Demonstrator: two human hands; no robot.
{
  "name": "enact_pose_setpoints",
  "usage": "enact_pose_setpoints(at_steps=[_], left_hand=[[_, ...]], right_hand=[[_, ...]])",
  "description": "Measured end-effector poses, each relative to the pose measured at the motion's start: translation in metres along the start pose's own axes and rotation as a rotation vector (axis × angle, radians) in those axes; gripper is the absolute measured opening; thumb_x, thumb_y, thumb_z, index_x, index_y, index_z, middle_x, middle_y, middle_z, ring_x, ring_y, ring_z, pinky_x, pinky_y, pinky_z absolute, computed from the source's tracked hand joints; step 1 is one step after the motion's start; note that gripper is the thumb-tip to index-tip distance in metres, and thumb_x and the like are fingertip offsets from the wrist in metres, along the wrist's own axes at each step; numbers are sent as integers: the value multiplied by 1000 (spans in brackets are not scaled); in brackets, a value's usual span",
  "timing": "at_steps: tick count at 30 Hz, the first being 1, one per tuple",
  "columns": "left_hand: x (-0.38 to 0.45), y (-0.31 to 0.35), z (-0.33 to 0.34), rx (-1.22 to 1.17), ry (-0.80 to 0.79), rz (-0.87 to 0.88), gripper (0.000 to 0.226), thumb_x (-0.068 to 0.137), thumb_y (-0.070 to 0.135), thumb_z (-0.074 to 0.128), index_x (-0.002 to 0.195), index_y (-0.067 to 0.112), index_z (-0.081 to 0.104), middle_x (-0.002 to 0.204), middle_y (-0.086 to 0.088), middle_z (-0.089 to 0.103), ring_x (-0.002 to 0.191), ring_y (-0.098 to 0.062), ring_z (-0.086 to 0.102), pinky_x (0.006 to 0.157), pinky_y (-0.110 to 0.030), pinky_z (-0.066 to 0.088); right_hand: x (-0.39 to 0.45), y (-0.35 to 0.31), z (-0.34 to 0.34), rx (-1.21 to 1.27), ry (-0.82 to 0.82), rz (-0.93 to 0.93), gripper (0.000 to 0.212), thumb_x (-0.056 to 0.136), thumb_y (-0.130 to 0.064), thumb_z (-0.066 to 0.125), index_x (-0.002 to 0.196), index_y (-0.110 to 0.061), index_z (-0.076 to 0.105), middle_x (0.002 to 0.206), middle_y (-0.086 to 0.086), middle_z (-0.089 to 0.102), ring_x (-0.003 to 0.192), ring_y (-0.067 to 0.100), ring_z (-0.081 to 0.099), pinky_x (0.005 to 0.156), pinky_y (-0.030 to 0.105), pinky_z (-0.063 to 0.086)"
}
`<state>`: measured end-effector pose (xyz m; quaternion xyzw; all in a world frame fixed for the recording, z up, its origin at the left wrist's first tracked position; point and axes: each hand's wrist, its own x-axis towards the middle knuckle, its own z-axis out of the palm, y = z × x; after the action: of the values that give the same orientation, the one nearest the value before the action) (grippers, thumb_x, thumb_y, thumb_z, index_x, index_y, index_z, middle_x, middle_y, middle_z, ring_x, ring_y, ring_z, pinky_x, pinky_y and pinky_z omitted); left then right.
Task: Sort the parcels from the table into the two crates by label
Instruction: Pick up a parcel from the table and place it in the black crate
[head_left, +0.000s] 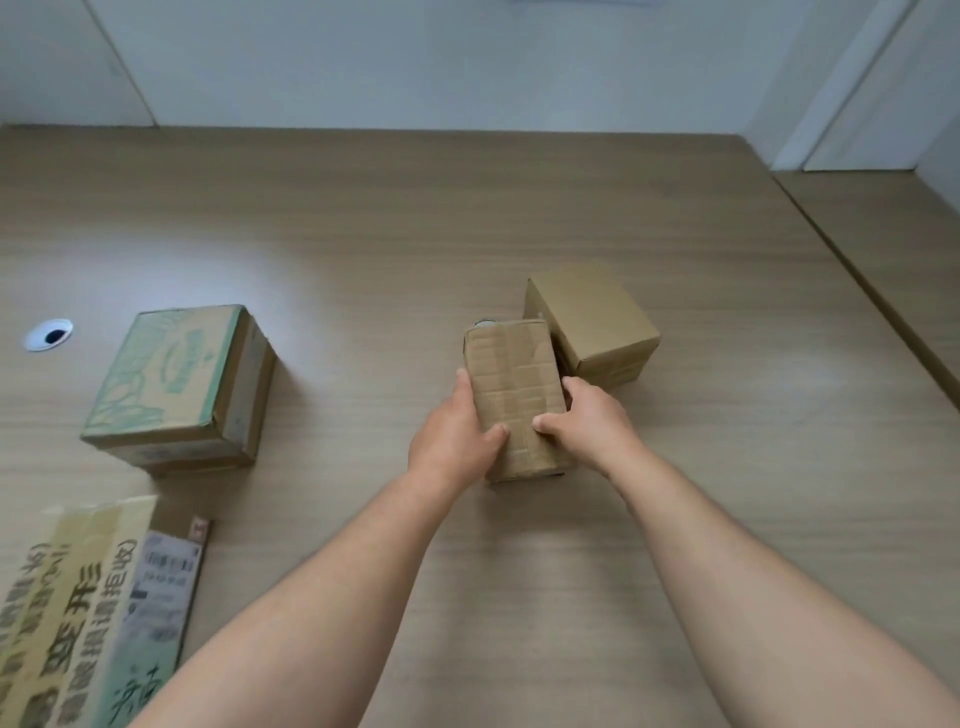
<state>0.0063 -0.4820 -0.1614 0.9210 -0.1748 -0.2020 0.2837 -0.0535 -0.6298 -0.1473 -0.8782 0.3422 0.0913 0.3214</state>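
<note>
A narrow taped brown parcel (514, 374) stands at the table's middle right. My left hand (454, 431) grips its left side, thumb on top. My right hand (587, 421) grips its right side, thumb on the top face too. Directly behind it, a plain brown box (592, 317) sits on the table, touching or almost touching the parcel. A cardboard box with green print (182, 379) rests at the left. No crate is in view, and no label shows on the held parcel.
A large flat carton with printed characters and a shipping label (104, 597) lies at the lower left corner. A round cable hole (49, 335) sits at the far left of the wooden table (467, 218). The table's right edge (857, 270) runs diagonally.
</note>
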Motion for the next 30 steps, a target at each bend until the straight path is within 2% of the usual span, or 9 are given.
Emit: enact_pose_setpoints(at_steps=[5, 8, 11, 14, 16, 18, 21, 27, 30], left_hand=[[-41, 2, -17, -77, 75, 5, 95, 82, 25, 57, 152, 29, -7, 139, 2, 43, 111, -25, 56, 92, -41, 48], [-70, 5, -31, -311, 48, 36, 93, 73, 28, 53, 150, 43, 3, 129, -2, 47, 102, -17, 60, 89, -33, 52], [-101, 11, -43, -672, -12, 19, 65, 78, 18, 50, 139, 36, 32, 116, -3, 59, 95, -8, 58, 76, -17, 50], [-126, 12, -44, -935, -63, -124, 41, 70, 26, 45, 110, 29, 53, 110, -2, 64, 110, -17, 56, 86, -37, 43], [-140, 14, -39, -1005, -19, -172, 15, 89, 33, 48, 98, 22, 54, 105, -1, 64, 109, -19, 56, 84, -40, 44], [-150, 17, -32, -1003, 24, -220, 24, 98, 39, 44, 103, 17, 53, 106, 0, 64, 107, -18, 58, 86, -42, 48], [-165, 21, -25, -968, 59, -258, 34, 95, 36, 54, 121, 15, 49, 112, -3, 67, 106, -18, 62, 82, -41, 56], [-198, 24, -22, -947, -26, -302, 62, 91, 14, 62, 143, 28, 31, 105, -4, 71, 89, -22, 69, 69, -40, 59], [-214, 22, -23, -996, 45, -299, 67, 87, 2, 62, 131, 38, 27, 104, -9, 70, 82, -27, 69, 76, -50, 58]], right_hand=[[-28, 1, -3, 207, -48, -85, 69, 71, -30, 74, 134, -29, 46, 114, 6, 64, 102, 28, 63, 89, 40, 52], [-55, 8, -14, 632, -159, -125, 47, 87, -33, 67, 130, -34, 49, 102, 5, 64, 86, 22, 66, 74, 36, 54], [-79, 16, -29, 947, -329, -2, 44, 95, -58, 44, 112, -21, 61, 108, 11, 64, 95, 30, 67, 78, 42, 54], [-96, 21, -33, 1024, -354, 88, 54, 93, -64, 41, 92, -13, 58, 87, 9, 63, 84, 31, 65, 73, 41, 54], [-108, 23, -31, 1023, -346, 69, 35, 96, -44, 52, 97, -10, 59, 80, 6, 63, 73, 24, 63, 66, 36, 53], [-119, 26, -31, 1037, -352, 25, 14, 93, -17, 57, 104, -8, 55, 84, 7, 68, 68, 19, 64, 56, 27, 52], [-135, 31, -31, 1026, -358, -27, 12, 91, 0, 55, 94, -10, 50, 84, 9, 70, 70, 17, 66, 51, 24, 49], [-155, 40, -27, 1019, -414, -131, 15, 90, 3, 55, 98, -9, 52, 97, 16, 69, 85, 24, 67, 66, 30, 51], [-164, 40, -24, 994, -461, -162, 13, 94, -2, 54, 103, -11, 55, 96, 12, 70, 83, 20, 67, 64, 28, 54]])
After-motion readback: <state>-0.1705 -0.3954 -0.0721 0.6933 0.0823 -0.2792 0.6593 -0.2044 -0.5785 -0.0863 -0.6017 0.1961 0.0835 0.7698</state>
